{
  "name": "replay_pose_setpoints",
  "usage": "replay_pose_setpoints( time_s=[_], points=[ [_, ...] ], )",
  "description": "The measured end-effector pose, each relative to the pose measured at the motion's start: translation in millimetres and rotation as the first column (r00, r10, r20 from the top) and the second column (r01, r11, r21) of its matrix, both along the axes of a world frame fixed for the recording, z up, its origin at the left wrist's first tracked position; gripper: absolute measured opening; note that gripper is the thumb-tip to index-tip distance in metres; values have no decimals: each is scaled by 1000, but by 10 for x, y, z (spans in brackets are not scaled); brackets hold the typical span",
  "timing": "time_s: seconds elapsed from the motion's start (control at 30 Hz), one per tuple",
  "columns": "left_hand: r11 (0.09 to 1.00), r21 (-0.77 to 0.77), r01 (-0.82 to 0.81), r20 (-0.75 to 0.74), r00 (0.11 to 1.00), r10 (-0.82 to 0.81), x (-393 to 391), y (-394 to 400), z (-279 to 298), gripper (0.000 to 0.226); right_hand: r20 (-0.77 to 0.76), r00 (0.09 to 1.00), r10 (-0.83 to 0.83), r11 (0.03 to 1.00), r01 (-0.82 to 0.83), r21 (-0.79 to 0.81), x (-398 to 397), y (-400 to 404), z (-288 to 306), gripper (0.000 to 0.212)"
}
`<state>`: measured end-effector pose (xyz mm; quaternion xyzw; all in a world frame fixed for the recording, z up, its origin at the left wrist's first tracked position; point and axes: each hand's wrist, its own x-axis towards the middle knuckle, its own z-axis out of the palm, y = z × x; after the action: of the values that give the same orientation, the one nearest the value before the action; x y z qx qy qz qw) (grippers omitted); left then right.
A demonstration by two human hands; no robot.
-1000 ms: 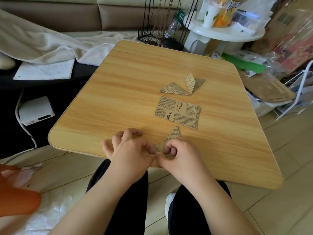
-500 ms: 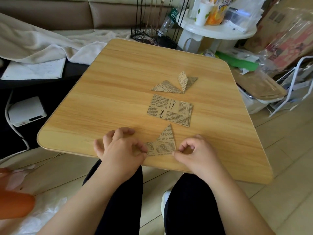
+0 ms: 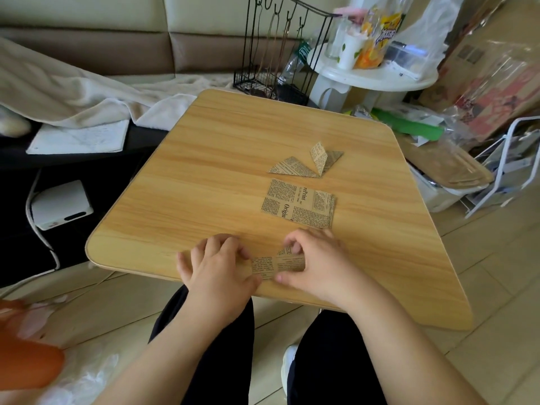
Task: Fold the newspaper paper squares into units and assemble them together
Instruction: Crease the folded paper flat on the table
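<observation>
The newspaper unit [image 3: 277, 264] lies near the tabletop's [image 3: 204, 176] near edge, its raised triangle now folded down under the right hand [image 3: 315, 264], which has returned and pinches it; the left hand [image 3: 216, 270] pinches the other end. The fold advances. Flat squares [image 3: 298, 203] and finished units [image 3: 306, 162] wait mid-tabletop.

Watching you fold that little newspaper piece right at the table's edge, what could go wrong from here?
1. The piece being folded sits close to the near edge of the table; a slip might send it off onto the lap or floor.
2. Both hands, left hand and right hand, cover much of it, so a crease could land crooked unseen.
3. The flat paper squares lie just beyond the right hand; a reach forward might nudge them.
</observation>
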<state>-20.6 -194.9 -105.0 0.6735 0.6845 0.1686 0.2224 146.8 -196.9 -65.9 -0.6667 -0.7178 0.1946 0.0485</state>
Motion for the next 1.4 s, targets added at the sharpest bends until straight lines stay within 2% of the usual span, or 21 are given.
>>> replay_pose_setpoints(
  time_s=[0.1,0.3,0.4,0.5,0.6,0.7,0.77,0.87,0.9,0.97,1.03,1.07,1.17,1.23,1.27,1.4],
  points=[
    [998,65,-4,-2,1000,4,-9,-36,-42,40,-67,998,-14,994,7,-112,-47,6,27,40],
    [993,116,9,-20,1000,-7,-11,-57,-70,52,-8,1000,15,992,-16,-128,-138,5,64,34],
    [984,177,22,-16,1000,-20,-21,-88,-129,52,-18,999,41,981,-44,-190,-170,47,120,31],
    [954,299,21,32,999,-32,-36,-137,-244,46,-64,997,32,969,-47,-243,-208,76,166,38],
    [937,350,-14,70,997,-11,-54,-195,-235,46,4,997,82,959,-77,-274,-246,118,183,34],
    [920,389,-52,144,990,-5,-74,-289,-194,44,45,994,103,958,-87,-272,-283,149,209,26],
    [915,393,-88,218,976,0,-95,-375,-153,38,83,988,130,961,-105,-254,-301,135,213,28],
    [911,389,-138,333,943,1,-182,-492,-117,22,85,988,133,984,-121,-132,-310,66,177,14],
    [920,364,-144,396,918,-13,-208,-523,-94,18,44,992,117,991,-114,-69,-296,18,169,17],
    [969,218,-114,565,824,-30,-234,-580,20,29,-3,987,160,979,-159,127,-231,-96,162,20],
    [998,51,39,742,668,-64,-204,-619,185,35,-109,968,225,902,-165,400,-153,-242,187,23],
    [993,7,118,822,565,-73,-176,-638,265,39,-193,953,232,860,-109,498,-126,-336,218,21],
    [971,-16,240,954,294,-57,-75,-681,458,40,-383,897,220,788,67,611,-77,-614,281,22],
    [968,-17,252,984,174,-28,-3,-712,551,35,-443,875,197,769,142,623,-60,-786,325,23],
    [970,-15,241,989,149,-22,25,-728,590,35,-461,867,191,766,162,623,-42,-856,337,24],
    [976,8,216,987,157,-43,105,-776,706,26,-478,853,209,753,172,636,35,-1067,366,25]
  ],
)
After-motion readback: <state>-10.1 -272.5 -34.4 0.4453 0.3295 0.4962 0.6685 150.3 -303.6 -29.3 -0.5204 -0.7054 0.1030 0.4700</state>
